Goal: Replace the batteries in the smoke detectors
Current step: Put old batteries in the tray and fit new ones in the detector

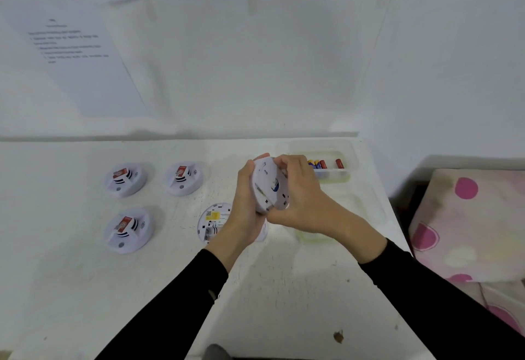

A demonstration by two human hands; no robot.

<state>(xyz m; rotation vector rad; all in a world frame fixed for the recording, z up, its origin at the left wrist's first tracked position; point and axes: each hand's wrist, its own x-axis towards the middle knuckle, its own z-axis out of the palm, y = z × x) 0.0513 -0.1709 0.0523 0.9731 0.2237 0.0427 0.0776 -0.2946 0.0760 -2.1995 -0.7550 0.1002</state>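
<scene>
Above the white table (85, 288) I hold a round white smoke detector (267, 183) on edge, its back side toward me with a bit of blue showing in the battery bay. My left hand (245, 209) grips its left rim. My right hand (298, 197) curls over its right rim and top. Another detector (214, 221) lies back side up on the table, partly hidden under my left wrist, with a yellow label. Three more detectors (126, 179) (183, 177) (129, 230) sit face up on the left, each with a red tag.
A clear plastic tray (346, 155) at the back right holds several red and blue-yellow batteries (318, 164). A second clear tray (366, 206) lies nearer, right of my hands. Printed sheets hang on the wall. A pink spotted cloth (468, 226) lies past the table's right edge.
</scene>
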